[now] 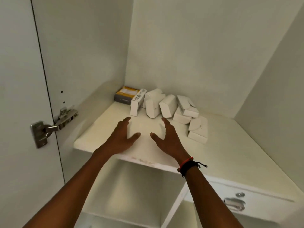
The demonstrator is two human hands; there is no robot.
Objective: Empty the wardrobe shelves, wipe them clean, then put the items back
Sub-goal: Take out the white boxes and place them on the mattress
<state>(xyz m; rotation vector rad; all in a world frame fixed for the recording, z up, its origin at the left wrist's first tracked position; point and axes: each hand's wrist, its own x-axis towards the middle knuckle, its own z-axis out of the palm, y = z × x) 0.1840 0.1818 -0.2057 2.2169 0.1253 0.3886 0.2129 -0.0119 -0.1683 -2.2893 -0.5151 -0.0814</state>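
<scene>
A white wardrobe shelf (222, 145) fills the middle of the view. At its back stands a heap of several small white boxes (167, 106), with a grey and orange box (125, 95) in the back left corner. Another two white boxes (198, 130) lie stacked further forward on the right. My left hand (122, 137) and my right hand (166, 139) hover over the shelf just in front of the heap. Both have straight spread fingers, palms facing each other, and hold nothing. Black and red bands circle my right wrist.
The wardrobe door with a metal hinge (54, 125) stands open on the left. Below the shelf is an open compartment (131, 186) and, to the right, a white drawer front with a metal lock (235, 203). White walls close in the back and right.
</scene>
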